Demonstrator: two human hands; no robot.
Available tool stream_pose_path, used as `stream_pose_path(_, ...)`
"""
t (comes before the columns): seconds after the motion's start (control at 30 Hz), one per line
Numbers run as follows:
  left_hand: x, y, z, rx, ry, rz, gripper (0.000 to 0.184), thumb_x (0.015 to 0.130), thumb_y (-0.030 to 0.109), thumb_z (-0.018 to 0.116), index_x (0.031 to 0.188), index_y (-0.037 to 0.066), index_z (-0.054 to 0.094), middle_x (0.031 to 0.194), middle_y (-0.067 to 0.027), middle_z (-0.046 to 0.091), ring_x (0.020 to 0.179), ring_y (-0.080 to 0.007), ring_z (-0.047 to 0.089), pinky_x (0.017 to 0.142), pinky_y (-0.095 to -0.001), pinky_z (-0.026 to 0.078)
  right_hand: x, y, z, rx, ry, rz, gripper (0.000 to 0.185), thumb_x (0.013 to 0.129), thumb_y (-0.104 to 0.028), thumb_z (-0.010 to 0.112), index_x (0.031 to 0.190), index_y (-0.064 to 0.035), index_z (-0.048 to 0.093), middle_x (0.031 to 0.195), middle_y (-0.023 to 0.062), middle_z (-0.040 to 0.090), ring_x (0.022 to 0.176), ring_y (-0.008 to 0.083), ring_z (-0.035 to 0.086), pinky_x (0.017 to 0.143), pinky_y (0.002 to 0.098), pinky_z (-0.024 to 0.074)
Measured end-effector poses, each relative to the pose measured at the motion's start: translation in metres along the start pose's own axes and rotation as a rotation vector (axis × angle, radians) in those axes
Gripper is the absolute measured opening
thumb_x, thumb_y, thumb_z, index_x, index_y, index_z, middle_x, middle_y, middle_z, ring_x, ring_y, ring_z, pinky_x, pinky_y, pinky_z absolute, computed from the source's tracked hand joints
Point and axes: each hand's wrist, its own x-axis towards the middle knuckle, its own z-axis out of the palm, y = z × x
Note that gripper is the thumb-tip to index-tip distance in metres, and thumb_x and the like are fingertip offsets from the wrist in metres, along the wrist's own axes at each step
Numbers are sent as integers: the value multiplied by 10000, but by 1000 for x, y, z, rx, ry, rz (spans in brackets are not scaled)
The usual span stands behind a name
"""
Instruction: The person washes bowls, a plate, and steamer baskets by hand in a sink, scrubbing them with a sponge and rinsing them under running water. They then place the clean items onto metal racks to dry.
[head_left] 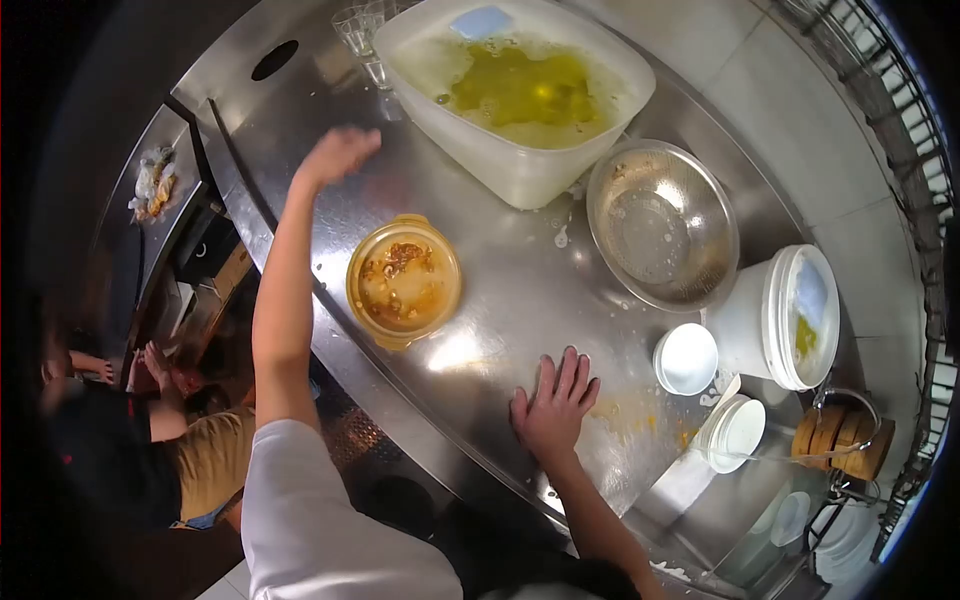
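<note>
My left hand point(338, 157) is raised over the steel counter, blurred by motion, so its fingers cannot be made out. Nearest to it are the large white tub point(470, 155) and a yellowish bowl point(405, 283) with brown food remains in it. My right hand point(553, 410) rests flat on the steel counter point(490, 260), fingers spread and holding nothing. Orange-yellow smears lie on the metal beside its fingertips. Greenish, foamy liquid fills much of the tub, and a pale blue sponge-like piece point(481, 22) shows at its far side.
Small clear glasses point(355, 35) stand beside the tub. To the right are a steel basin point(660, 225), a white bucket point(775, 315), white bowls point(686, 358) and a sink point(770, 530). Another person point(120, 440) is at the lower left, near a side counter holding bagged items point(153, 183).
</note>
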Motion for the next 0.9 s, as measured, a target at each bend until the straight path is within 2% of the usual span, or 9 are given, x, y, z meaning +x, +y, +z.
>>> stream_pose_path(0.07,-68,-8,13,-240,-472,-204,469,820,479,637,942,27,628,904,-34,650,757,-154,612,677,-296,502,-4,1,1,12,14,8,573,801,-375,548,1263,-49,455,1400,244,304,1301,444,248,1014,638,178)
stream_pose_path(0.13,-114,-24,51,-336,-473,-25,350,840,313,651,991,-3,637,887,-42,654,720,-136,592,668,-278,487,-4,1,-1,37,38,13,565,799,-367,556,1256,-49,465,1397,237,312,1300,439,252,1011,638,186)
stream_pose_path(0.27,-170,-2,80,-205,-287,-34,237,824,94,585,1015,-39,626,758,-57,642,686,-115,568,649,-290,470,-8,7,0,134,156,-19,516,821,-346,559,1233,-46,481,1369,222,354,1292,415,275,1002,629,206)
stream_pose_path(0.47,-270,59,182,-146,-310,78,246,802,106,590,1012,-11,644,736,-146,652,650,-193,617,619,-338,485,-44,40,-19,892,113,220,490,860,-316,582,1208,8,463,1175,264,528,1104,397,504,944,450,381)
stream_pose_path(0.57,-327,106,231,-190,-426,133,268,805,124,580,1035,1,643,779,-179,659,702,-215,638,663,-356,493,-92,84,-37,900,15,331,510,853,-293,590,1223,25,442,1137,279,541,998,428,557,872,457,436)
stream_pose_path(0.7,-388,183,278,-241,-599,242,276,825,147,571,1047,-2,642,813,-178,664,759,-201,638,704,-346,495,-171,162,-89,1532,-231,643,455,802,-135,572,1214,27,469,997,170,624,832,285,636,624,338,529)
stream_pose_path(0.73,-396,197,293,-344,-743,234,314,881,182,578,1131,-8,600,856,-85,652,729,-130,583,653,-292,485,-190,186,-90,1553,-175,719,426,796,-110,554,1194,23,483,985,157,623,822,265,636,592,317,522)
stream_pose_path(0.8,-416,235,313,-463,-866,183,379,902,228,574,1213,13,543,973,-85,628,787,-129,577,683,-278,489,-223,240,-77,1603,-61,851,378,783,-60,518,1153,14,511,962,132,622,802,224,635,530,276,509)
stream_pose_path(0.9,-434,275,337,-446,-923,306,472,920,269,566,1319,46,445,1127,-88,573,882,-130,563,762,-269,488,-256,336,-70,1792,63,966,486,741,11,493,1220,66,435,1036,173,606,855,265,642,635,378,571)
